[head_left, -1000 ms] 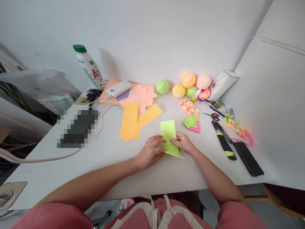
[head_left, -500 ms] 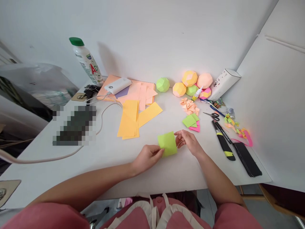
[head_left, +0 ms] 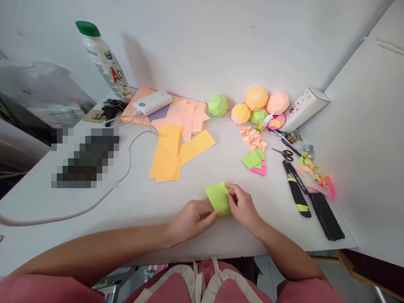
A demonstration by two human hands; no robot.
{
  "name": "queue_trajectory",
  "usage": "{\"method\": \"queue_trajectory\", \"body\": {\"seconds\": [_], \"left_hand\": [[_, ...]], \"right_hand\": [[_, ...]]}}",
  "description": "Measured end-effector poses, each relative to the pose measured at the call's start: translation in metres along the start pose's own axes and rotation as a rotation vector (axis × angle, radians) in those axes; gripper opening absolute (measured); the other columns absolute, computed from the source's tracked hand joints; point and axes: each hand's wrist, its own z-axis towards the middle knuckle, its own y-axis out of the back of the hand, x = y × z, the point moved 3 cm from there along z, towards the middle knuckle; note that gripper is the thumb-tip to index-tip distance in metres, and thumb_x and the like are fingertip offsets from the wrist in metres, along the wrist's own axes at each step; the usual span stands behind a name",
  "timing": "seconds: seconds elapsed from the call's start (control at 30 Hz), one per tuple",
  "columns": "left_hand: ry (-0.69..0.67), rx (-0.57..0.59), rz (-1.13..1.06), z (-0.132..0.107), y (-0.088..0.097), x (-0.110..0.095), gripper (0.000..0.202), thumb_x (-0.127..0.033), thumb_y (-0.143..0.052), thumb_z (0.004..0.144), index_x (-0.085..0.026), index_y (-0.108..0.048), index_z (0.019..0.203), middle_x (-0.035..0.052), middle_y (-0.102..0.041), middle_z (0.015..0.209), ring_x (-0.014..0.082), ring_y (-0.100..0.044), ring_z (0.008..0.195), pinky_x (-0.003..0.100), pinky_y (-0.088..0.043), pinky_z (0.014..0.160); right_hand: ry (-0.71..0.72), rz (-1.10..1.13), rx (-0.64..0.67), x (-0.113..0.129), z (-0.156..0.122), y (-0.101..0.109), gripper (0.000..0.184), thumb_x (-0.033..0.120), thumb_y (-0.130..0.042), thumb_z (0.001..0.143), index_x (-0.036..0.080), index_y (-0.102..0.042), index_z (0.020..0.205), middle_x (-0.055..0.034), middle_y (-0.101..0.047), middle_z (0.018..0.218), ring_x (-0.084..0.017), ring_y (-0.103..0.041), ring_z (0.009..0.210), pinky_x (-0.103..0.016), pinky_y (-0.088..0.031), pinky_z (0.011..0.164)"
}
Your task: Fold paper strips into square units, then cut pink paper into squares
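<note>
A folded lime-green paper (head_left: 217, 196) lies on the white table (head_left: 142, 202) near its front edge. My left hand (head_left: 193, 218) pinches its near left corner. My right hand (head_left: 242, 206) presses on its right side with curled fingers. Both hands are closed on the paper. Yellow-orange paper strips (head_left: 172, 152) lie to the far left of the hands. Small folded green and pink squares (head_left: 255, 161) and a heap of peach folded pieces (head_left: 252, 139) lie beyond the right hand.
Paper balls (head_left: 257, 105) sit by the wall beside a white box (head_left: 304, 109). Scissors (head_left: 284, 153), a black-yellow cutter (head_left: 296, 191), a pen and a black phone (head_left: 326, 210) line the right side. A bottle (head_left: 104, 61), power bank (head_left: 152, 103) with cable and peach sheets stand far left.
The long green strip has been folded in half into a near square. Both hands drew closer to the table's front edge and now press the fold together.
</note>
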Motion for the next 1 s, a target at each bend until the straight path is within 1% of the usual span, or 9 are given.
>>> {"method": "queue_trajectory", "body": {"seconds": [0.1, 0.2, 0.33, 0.4, 0.57, 0.77, 0.9, 1.0], "left_hand": [[-0.203, 0.03, 0.165, -0.008, -0.008, -0.005, 0.038, -0.023, -0.037, 0.094, -0.016, -0.046, 0.057, -0.0009, -0.047, 0.059, 0.0095, -0.043, 0.055, 0.022, -0.033, 0.053], [-0.384, -0.015, 0.349, -0.016, -0.014, -0.008, 0.034, -0.02, -0.038, 0.093, -0.016, -0.053, 0.062, 0.0019, -0.053, 0.062, 0.0117, -0.048, 0.057, 0.024, -0.037, 0.055], [-0.519, -0.066, 0.492, -0.022, -0.016, -0.01, 0.03, -0.019, -0.042, 0.091, -0.016, -0.057, 0.065, 0.004, -0.056, 0.064, 0.0138, -0.051, 0.058, 0.026, -0.043, 0.055], [-0.542, -0.073, 0.514, -0.022, -0.016, -0.01, 0.028, -0.018, -0.044, 0.09, -0.015, -0.058, 0.066, 0.0048, -0.057, 0.064, 0.0148, -0.053, 0.061, 0.027, -0.046, 0.056], [-0.599, -0.06, 0.544, -0.024, -0.019, -0.011, 0.026, -0.016, -0.046, 0.089, -0.016, -0.059, 0.066, 0.0047, -0.057, 0.063, 0.0159, -0.058, 0.067, 0.028, -0.052, 0.064], [-0.624, -0.058, 0.514, -0.026, -0.021, -0.009, 0.021, -0.014, -0.052, 0.087, -0.015, -0.057, 0.066, 0.0056, -0.06, 0.07, 0.0153, -0.061, 0.074, 0.029, -0.055, 0.076], [-0.633, -0.034, 0.525, -0.026, -0.021, -0.009, 0.022, -0.013, -0.051, 0.087, -0.015, -0.057, 0.065, 0.0063, -0.061, 0.07, 0.0154, -0.061, 0.075, 0.03, -0.055, 0.078], [-0.626, -0.038, 0.523, -0.026, -0.021, -0.008, 0.023, -0.015, -0.049, 0.088, -0.016, -0.057, 0.066, 0.0064, -0.061, 0.071, 0.015, -0.061, 0.073, 0.03, -0.056, 0.076]], "right_hand": [[0.113, -0.036, -0.024, 0.005, -0.005, 0.001, 0.022, 0.017, -0.041, 0.089, 0.018, -0.056, 0.105, -0.0035, -0.062, 0.079, -0.015, -0.058, 0.069, -0.028, -0.048, 0.065], [0.194, -0.062, -0.024, 0.011, -0.008, 0.002, 0.021, 0.014, -0.04, 0.09, 0.019, -0.057, 0.101, -0.0047, -0.061, 0.083, -0.015, -0.058, 0.071, -0.027, -0.048, 0.064], [0.229, -0.099, -0.026, 0.015, -0.011, 0.002, 0.022, 0.01, -0.039, 0.09, 0.018, -0.059, 0.098, -0.0033, -0.057, 0.078, -0.013, -0.054, 0.064, -0.025, -0.045, 0.058], [0.247, -0.129, -0.031, 0.015, -0.012, 0.002, 0.024, 0.009, -0.039, 0.089, 0.018, -0.059, 0.099, -0.0032, -0.056, 0.078, -0.012, -0.053, 0.063, -0.025, -0.045, 0.057], [0.307, -0.254, -0.035, 0.016, -0.016, 0.0, 0.029, 0.005, -0.038, 0.087, 0.017, -0.059, 0.105, -0.0045, -0.057, 0.079, -0.014, -0.055, 0.065, -0.025, -0.047, 0.058], [0.294, -0.391, -0.054, 0.014, -0.016, 0.0, 0.03, 0.003, -0.039, 0.085, 0.015, -0.06, 0.104, -0.0035, -0.056, 0.076, -0.012, -0.053, 0.058, -0.023, -0.043, 0.052], [0.31, -0.401, -0.02, 0.014, -0.015, -0.001, 0.029, 0.003, -0.041, 0.085, 0.014, -0.061, 0.102, -0.0036, -0.057, 0.077, -0.012, -0.054, 0.06, -0.023, -0.042, 0.053], [0.302, -0.408, 0.008, 0.013, -0.015, -0.002, 0.029, 0.004, -0.041, 0.086, 0.015, -0.061, 0.103, -0.0039, -0.057, 0.078, -0.013, -0.056, 0.063, -0.023, -0.044, 0.054]]}}
